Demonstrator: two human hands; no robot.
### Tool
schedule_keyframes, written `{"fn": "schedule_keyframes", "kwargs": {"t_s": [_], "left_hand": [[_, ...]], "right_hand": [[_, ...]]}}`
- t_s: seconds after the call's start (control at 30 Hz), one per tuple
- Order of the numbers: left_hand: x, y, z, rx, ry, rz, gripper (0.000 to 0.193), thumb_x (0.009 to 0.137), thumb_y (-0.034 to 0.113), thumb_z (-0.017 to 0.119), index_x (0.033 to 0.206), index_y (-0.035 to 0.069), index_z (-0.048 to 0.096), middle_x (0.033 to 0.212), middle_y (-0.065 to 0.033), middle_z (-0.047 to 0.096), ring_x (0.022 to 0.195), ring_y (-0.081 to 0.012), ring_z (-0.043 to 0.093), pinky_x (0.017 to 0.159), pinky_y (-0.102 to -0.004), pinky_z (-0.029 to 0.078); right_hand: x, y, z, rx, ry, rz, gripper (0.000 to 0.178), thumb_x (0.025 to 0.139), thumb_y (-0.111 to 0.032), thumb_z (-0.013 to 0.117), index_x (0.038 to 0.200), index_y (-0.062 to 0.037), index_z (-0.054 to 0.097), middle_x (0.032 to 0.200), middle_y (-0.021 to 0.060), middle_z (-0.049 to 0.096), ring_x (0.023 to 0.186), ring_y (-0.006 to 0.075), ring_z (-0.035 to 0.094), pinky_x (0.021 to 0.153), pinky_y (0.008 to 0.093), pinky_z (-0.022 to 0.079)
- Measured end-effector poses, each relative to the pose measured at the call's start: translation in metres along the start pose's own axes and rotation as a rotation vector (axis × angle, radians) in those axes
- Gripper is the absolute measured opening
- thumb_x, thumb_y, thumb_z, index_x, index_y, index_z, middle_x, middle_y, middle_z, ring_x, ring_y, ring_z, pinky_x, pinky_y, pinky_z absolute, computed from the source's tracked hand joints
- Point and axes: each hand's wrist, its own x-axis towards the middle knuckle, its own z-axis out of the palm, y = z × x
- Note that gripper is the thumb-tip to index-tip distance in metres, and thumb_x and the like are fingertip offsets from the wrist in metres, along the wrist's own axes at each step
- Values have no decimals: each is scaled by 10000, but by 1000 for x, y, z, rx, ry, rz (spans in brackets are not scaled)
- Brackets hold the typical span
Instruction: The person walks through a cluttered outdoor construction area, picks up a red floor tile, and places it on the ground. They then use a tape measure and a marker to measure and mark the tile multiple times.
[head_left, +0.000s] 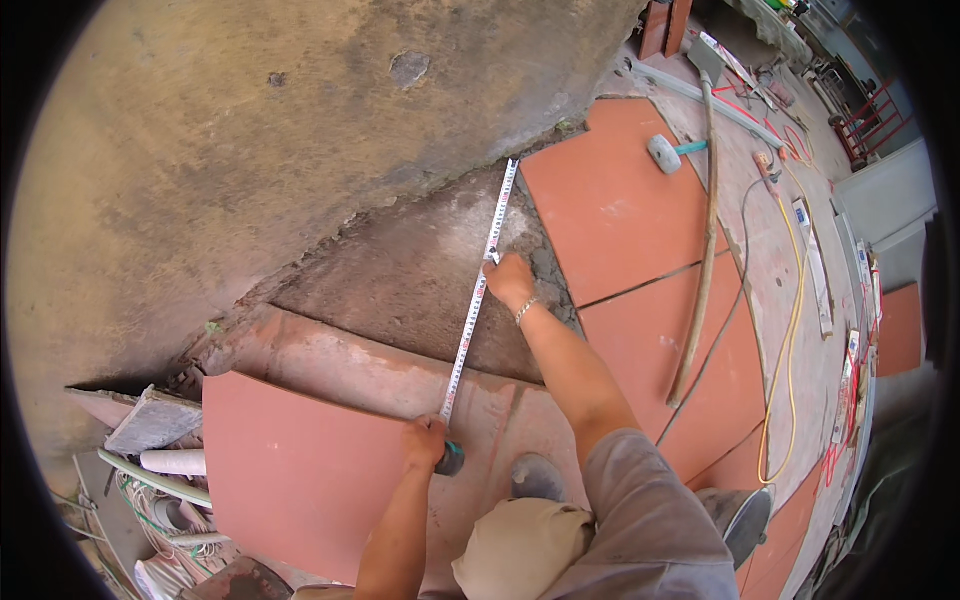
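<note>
My left hand (425,443) is closed around the dark case of a tape measure (453,459), beside a loose reddish tile. The tape's white blade (467,340) runs out across bare ground, its far end near the foot of the wall and the corner of a laid tile. Partway along the blade, my right hand (512,281) is closed, fingertips pinched at its edge. A small whitish, dark-tipped thing shows at those fingers; its kind is unclear. A chain bracelet (527,311) circles the right wrist.
Laid tiles (615,200) lie right, bearing a rubber mallet (664,154) and a long wooden handle (706,260). The loose tile (300,460) lies at left, near rubble and cords. A stained wall (250,150) rises ahead. A yellow cable (797,330) runs along the right.
</note>
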Motion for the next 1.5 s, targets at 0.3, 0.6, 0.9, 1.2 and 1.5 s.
{"fn": "schedule_keyframes", "kwargs": {"t_s": [0.3, 0.6, 0.9, 1.2, 1.5], "left_hand": [[3, 9, -2, 166, -32, -34, 250, 854, 281, 619, 868, 76, 763, 835, -157, 736, 837, -305, 722, 791, -411, 544], [5, 10, 4, 178, -6, -52, 240, 845, 262, 629, 881, 67, 764, 872, -185, 735, 869, -338, 717, 822, -418, 546], [7, 14, 6, 217, 30, -23, 227, 828, 250, 658, 858, 49, 761, 831, -165, 737, 811, -305, 724, 768, -405, 550], [11, 10, 11, 266, 42, -95, 235, 841, 268, 654, 872, 63, 764, 831, -156, 741, 825, -292, 729, 780, -406, 555], [3, 33, -1, 245, -87, -218, 289, 903, 303, 586, 1063, 112, 733, 1083, -208, 712, 1065, -365, 674, 936, -451, 526]], "right_hand": [[-1, -3, -4, -18, 13, -1, 336, 886, -260, 667, 941, 68, 706, 1000, 296, 689, 971, 434, 672, 854, 489, 531], [9, 11, 6, -7, -1, -41, 332, 886, -261, 661, 951, 61, 705, 1003, 286, 692, 985, 433, 671, 856, 484, 535], [13, 13, 6, -5, -17, -22, 328, 878, -268, 665, 975, 41, 708, 1027, 291, 687, 1003, 435, 667, 884, 489, 526], [19, 20, 10, -93, 46, -103, 379, 858, -292, 688, 938, 78, 699, 997, 296, 689, 968, 436, 671, 870, 477, 529], [22, 25, 10, -28, 7, -99, 338, 851, -292, 694, 925, 37, 717, 919, 256, 706, 919, 424, 681, 822, 467, 531]]}}
